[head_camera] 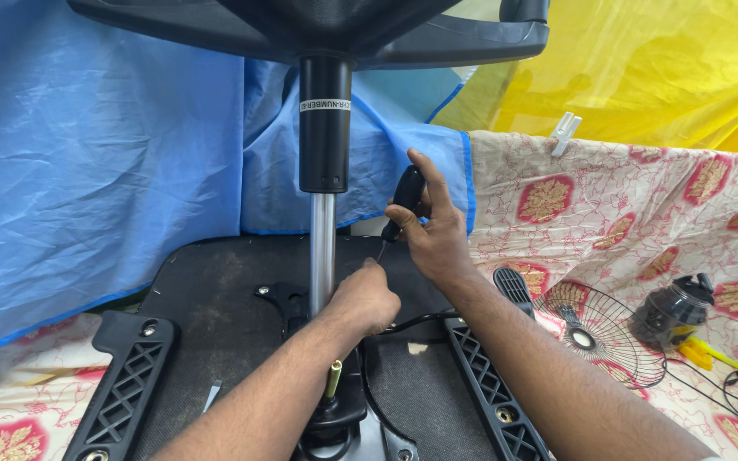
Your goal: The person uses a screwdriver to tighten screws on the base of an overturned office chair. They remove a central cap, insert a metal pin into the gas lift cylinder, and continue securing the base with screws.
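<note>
Black-handled screwdriver (403, 205) — near-upright in right hand (434, 232), tip down

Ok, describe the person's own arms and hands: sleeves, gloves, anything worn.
Both forearms are bare as far as the picture shows; no sleeves are visible. The left hand and the right hand wear no gloves. No watch, ring or band shows on either wrist or on the fingers in sight.

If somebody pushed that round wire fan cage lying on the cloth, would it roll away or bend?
The fan cage lies flat on the cloth, so it would probably slide rather than roll. Its thin open wires suggest it is light and might flex a little. Stood on its rim, it could well roll.
</note>
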